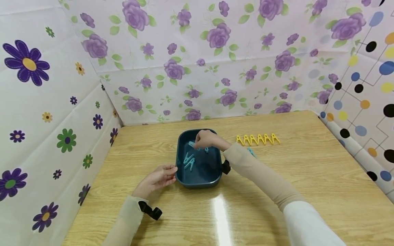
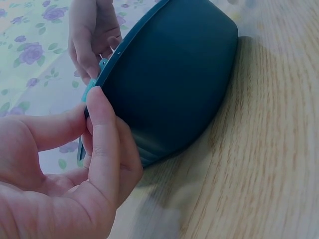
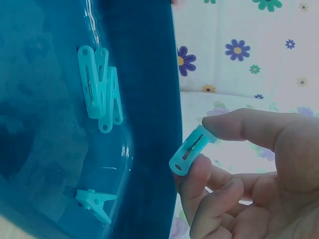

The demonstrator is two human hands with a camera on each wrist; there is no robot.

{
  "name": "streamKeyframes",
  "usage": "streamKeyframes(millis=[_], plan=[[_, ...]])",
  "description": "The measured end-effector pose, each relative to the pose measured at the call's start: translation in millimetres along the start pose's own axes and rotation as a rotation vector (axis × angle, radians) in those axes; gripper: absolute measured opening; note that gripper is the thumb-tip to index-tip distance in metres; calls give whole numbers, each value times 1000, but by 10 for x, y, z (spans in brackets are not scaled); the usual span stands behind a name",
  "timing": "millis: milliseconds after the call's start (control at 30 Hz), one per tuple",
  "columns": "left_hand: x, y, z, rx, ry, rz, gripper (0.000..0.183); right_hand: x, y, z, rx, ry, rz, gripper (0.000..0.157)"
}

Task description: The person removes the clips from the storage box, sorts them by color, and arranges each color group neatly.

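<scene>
A dark blue rectangular box (image 1: 200, 176) stands on the table. My left hand (image 1: 160, 176) grips its left rim between thumb and fingers, as the left wrist view also shows. Over the box's far part, my right hand (image 1: 205, 139) pinches a light blue clothespin (image 3: 192, 150) between thumb and fingers. Inside, two light blue clothespins (image 3: 99, 89) lie side by side along the wall. Another light blue clothespin (image 3: 97, 203) lies apart from them in the right wrist view. The right hand partly covers the box's far end in the head view.
Several yellow clothespins (image 1: 258, 139) stand in a zigzag row to the right of the box. A light blue clothespin (image 1: 251, 152) lies in front of them, partly hidden by the right sleeve (image 1: 261, 177). Patterned sheets (image 1: 184, 68) border the wooden table (image 1: 147, 140).
</scene>
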State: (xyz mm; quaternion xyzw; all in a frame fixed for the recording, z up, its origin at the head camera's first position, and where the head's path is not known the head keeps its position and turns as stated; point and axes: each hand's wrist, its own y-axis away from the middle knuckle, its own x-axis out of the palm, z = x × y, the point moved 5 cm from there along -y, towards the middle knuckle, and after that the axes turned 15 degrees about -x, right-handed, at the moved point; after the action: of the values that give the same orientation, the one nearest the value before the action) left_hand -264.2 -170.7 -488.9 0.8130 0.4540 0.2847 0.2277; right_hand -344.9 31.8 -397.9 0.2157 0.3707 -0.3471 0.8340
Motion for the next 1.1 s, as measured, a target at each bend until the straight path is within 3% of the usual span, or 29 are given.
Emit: streamKeyframes(millis=[367,567,833,1100], plan=[[4,-18,2,5,-6,15,10,-44,84,-39,-43,-29,-59,19],[-3,-13,8,5,-6,-5,6,-61,145,-60,-34,-114,-93,12],[1,12,5,-1,-7,-19,4,-70,226,-145,6,-154,-116,19],[26,9,-11,1,-20,2,7,-89,274,-206,-35,-150,-163,21]])
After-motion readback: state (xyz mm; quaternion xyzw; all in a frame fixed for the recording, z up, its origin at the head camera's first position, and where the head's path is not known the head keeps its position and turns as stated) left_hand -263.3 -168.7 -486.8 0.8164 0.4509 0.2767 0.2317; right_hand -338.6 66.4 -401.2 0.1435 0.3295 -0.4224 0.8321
